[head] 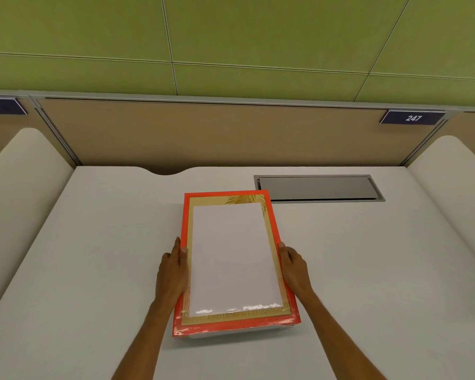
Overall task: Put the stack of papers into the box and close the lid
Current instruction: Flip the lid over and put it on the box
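A flat orange box (185, 220) lies on the white desk (93, 256) just in front of me, long side pointing away. From above it shows an orange rim, a beige band with palm-leaf print and a large white rectangle (232, 256) in the middle. Whether that rectangle is the stack of papers or part of the lid, I cannot tell. A pale layer (231, 332) shows under the box's near edge. My left hand (173, 272) presses against the left long side. My right hand (294, 270) holds the right long side, fingers curled on the rim.
A grey recessed cable hatch (317, 187) is set into the desk behind and to the right of the box. Cream side dividers (25, 171) (450, 174) stand at both sides. A tan back panel carries a dark number plate (413, 117).
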`<state>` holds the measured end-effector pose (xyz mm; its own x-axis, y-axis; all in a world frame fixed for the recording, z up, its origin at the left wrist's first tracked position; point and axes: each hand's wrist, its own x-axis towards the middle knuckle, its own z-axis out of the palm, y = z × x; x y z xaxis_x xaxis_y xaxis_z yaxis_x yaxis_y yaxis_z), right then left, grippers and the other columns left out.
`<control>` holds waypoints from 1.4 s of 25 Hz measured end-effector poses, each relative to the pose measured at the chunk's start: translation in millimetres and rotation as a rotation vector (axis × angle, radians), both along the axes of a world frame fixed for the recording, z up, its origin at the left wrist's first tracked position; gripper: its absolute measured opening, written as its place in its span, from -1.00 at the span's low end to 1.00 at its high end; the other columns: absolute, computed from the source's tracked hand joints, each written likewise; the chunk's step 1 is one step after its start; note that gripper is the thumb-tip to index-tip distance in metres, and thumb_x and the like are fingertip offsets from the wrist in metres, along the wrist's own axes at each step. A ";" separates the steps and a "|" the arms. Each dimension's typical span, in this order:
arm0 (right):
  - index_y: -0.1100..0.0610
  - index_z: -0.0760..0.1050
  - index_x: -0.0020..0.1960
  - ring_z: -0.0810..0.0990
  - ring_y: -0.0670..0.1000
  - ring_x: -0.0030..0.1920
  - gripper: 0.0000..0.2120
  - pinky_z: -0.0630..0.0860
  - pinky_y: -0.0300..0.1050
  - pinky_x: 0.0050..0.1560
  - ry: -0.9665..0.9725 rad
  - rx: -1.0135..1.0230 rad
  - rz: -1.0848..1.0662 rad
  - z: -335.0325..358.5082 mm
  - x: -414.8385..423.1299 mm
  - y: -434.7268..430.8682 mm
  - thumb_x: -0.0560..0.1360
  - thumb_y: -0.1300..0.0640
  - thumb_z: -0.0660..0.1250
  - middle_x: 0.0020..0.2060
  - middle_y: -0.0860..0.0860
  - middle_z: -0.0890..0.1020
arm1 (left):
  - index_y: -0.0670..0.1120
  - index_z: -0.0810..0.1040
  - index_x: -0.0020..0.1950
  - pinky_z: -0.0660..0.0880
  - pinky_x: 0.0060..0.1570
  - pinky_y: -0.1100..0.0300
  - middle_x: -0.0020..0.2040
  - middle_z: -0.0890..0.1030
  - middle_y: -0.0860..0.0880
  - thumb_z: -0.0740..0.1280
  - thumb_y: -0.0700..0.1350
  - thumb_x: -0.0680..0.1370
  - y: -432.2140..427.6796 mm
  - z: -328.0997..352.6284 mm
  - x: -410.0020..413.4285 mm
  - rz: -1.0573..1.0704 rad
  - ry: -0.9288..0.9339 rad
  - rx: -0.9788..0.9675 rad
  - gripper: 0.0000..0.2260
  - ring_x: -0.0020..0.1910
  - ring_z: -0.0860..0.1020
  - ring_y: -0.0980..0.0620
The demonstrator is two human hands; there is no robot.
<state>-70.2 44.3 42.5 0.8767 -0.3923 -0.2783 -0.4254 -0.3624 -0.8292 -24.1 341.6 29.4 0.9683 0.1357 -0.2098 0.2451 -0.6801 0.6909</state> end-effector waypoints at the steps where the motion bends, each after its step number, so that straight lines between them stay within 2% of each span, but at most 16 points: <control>1: 0.21 0.53 0.00 0.66 0.13 -0.23 -0.51 0.54 -0.25 -0.26 0.009 0.001 0.006 -1.9 -0.1 -0.4 0.59 -0.19 0.07 -0.22 0.15 0.66 | 0.06 0.15 0.61 0.46 -0.07 0.14 0.14 0.56 -0.16 0.00 0.15 0.67 0.1 -0.1 -0.9 -0.001 0.005 -0.004 -0.49 -0.03 0.52 0.02; 4: 0.22 0.53 0.02 0.67 0.14 -0.18 -0.52 0.56 -0.22 -0.21 0.030 0.000 0.012 -8.0 -1.1 -1.0 0.62 -0.16 0.04 -0.16 0.19 0.66 | 0.06 0.15 0.61 0.47 -0.02 0.11 0.16 0.55 -0.15 0.00 0.16 0.66 0.4 -5.1 -1.6 -0.003 0.000 -0.008 -0.49 -0.01 0.50 0.02; 7: 0.28 0.52 0.01 0.61 0.08 -0.25 -0.46 0.57 -0.10 -0.17 0.039 -0.002 0.028 -10.1 -0.8 0.6 0.62 -0.16 0.02 -0.15 0.26 0.65 | 0.05 0.15 0.61 0.47 -0.08 0.14 0.11 0.55 -0.15 0.00 0.14 0.67 0.7 -12.0 -2.7 -0.007 -0.016 0.005 -0.50 -0.04 0.53 0.01; 10: 0.28 0.52 -0.02 0.56 0.04 -0.26 -0.22 0.57 0.02 -0.13 0.042 -0.008 0.049 -12.2 -0.9 0.5 0.47 -0.42 -0.05 -0.21 0.25 0.60 | 0.03 0.17 0.60 0.53 -0.05 0.08 0.15 0.56 -0.17 0.00 0.13 0.67 1.5 -16.3 -3.2 -0.008 -0.021 0.019 -0.50 0.00 0.56 -0.05; 11: 0.23 0.52 0.01 0.57 0.04 -0.19 -0.16 0.56 0.05 -0.08 0.045 -0.043 0.064 -13.5 -0.6 0.6 0.42 -0.50 -0.08 -0.17 0.21 0.60 | 0.02 0.18 0.60 0.57 0.02 0.02 0.20 0.56 -0.18 0.00 0.13 0.67 0.6 -14.8 -4.1 -0.007 -0.012 0.042 -0.50 0.06 0.58 -0.09; 13: 0.14 0.43 0.30 0.55 0.12 0.16 -0.23 0.49 0.09 0.18 0.047 -0.270 0.089 -14.2 2.2 2.5 0.48 -0.45 -0.06 0.16 0.15 0.56 | -0.04 0.19 0.59 0.57 0.14 -0.09 0.33 0.51 -0.21 0.02 0.13 0.67 -2.9 -9.9 -5.3 -0.005 -0.039 0.159 -0.48 0.22 0.57 -0.18; 15: 0.08 0.18 0.53 0.30 0.13 0.48 -0.34 0.28 0.10 0.43 -0.053 -0.579 0.139 -12.2 7.1 8.0 0.58 -0.29 0.02 0.49 0.05 0.32 | -0.10 0.21 0.58 0.44 0.32 -0.13 0.50 0.38 -0.21 0.06 0.15 0.66 -9.8 -2.8 -3.4 -0.027 -0.188 0.301 -0.45 0.43 0.42 -0.24; 17: 0.06 0.00 0.59 0.03 0.03 0.58 -0.32 0.05 0.00 0.53 -0.151 -0.724 0.267 -6.4 14.3 18.0 0.59 -0.27 -0.01 0.57 -0.04 0.08 | -0.11 0.15 0.60 0.21 0.47 -0.07 0.60 0.21 -0.15 0.05 0.19 0.63 -18.3 1.3 2.8 -0.137 -0.327 0.409 -0.38 0.58 0.21 -0.18; 19: 0.07 -0.06 0.59 -0.09 -0.03 0.58 -0.30 -0.10 -0.10 0.54 -0.159 -0.787 0.358 -7.5 22.1 26.1 0.59 -0.28 -0.06 0.57 -0.06 -0.03 | -0.12 0.08 0.62 0.07 0.55 -0.01 0.63 0.09 -0.11 -0.01 0.22 0.63 -25.8 -1.2 10.1 -0.250 -0.372 0.471 -0.35 0.61 0.08 -0.10; 25: 0.10 -0.11 0.59 -0.07 -0.02 0.58 -0.25 -0.18 -0.15 0.53 -0.094 -0.795 0.426 -24.1 35.7 32.8 0.55 -0.33 -0.17 0.59 0.01 -0.01 | -0.16 0.03 0.62 0.04 0.58 0.02 0.64 0.05 -0.08 -0.25 0.32 0.59 -32.3 -20.4 21.9 -0.366 -0.291 0.508 -0.24 0.62 0.01 -0.04; 30: 0.12 -0.08 0.59 -0.03 0.01 0.58 -0.26 -0.10 -0.09 0.55 -0.106 -0.818 0.419 -35.0 36.3 33.7 0.57 -0.31 -0.13 0.59 0.04 0.02 | -0.16 0.09 0.61 0.11 0.57 0.01 0.63 0.12 -0.09 -0.24 0.33 0.59 -32.1 -29.2 21.9 -0.356 -0.245 0.496 -0.23 0.61 0.11 -0.06; 35: 0.11 -0.10 0.59 -0.07 -0.02 0.58 -0.29 -0.03 -0.05 0.58 -0.087 -0.861 0.413 -39.3 35.7 34.5 0.59 -0.29 -0.12 0.59 0.02 -0.01 | -0.16 0.12 0.61 0.17 0.55 -0.01 0.62 0.16 -0.11 -0.13 0.27 0.62 -34.2 -29.4 19.6 -0.352 -0.237 0.525 -0.30 0.60 0.16 -0.07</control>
<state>-34.4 78.8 3.3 0.9956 -0.0873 0.0344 -0.0770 -0.9699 -0.2308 -4.5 307.4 0.0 0.9851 -0.1706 0.0218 -0.1705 -0.9518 0.2549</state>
